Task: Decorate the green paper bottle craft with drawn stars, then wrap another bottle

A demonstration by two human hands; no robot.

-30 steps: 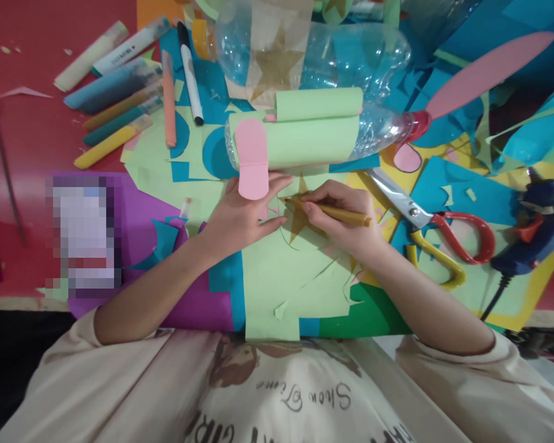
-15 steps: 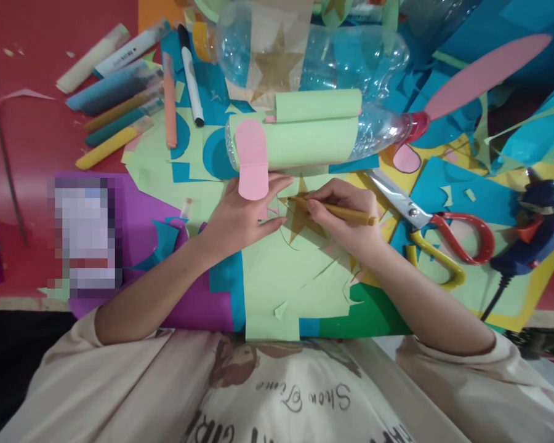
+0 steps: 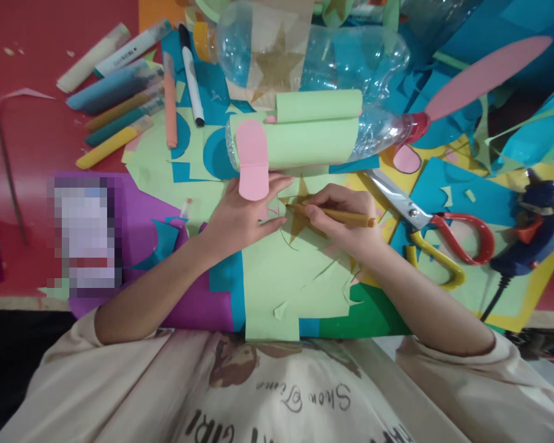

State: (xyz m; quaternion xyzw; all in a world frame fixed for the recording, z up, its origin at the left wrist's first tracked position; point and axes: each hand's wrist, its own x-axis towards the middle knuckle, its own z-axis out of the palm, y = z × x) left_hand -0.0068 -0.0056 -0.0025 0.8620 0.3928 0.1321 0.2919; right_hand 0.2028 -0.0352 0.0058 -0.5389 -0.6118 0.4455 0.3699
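My right hand [image 3: 346,218] is closed round a gold marker [image 3: 346,216], its tip resting on a gold star [image 3: 300,225] drawn on light green paper [image 3: 281,277]. My left hand [image 3: 242,212] lies flat on the paper just left of the star, fingers stretched out and pressing it down. Directly beyond both hands lies a clear plastic bottle [image 3: 378,132] on its side, wrapped in green paper [image 3: 311,138] with a pink paper flap [image 3: 252,159] at its end.
Several markers [image 3: 115,104] lie at the far left on the red table [image 3: 32,135]. Red-and-yellow scissors [image 3: 436,231] and a blue glue gun [image 3: 535,227] sit to the right. A second clear bottle [image 3: 305,52] lies farther back among blue, yellow and green paper scraps.
The marker tip has shifted slightly across the star between frames. My left hand has stayed in place on the paper.
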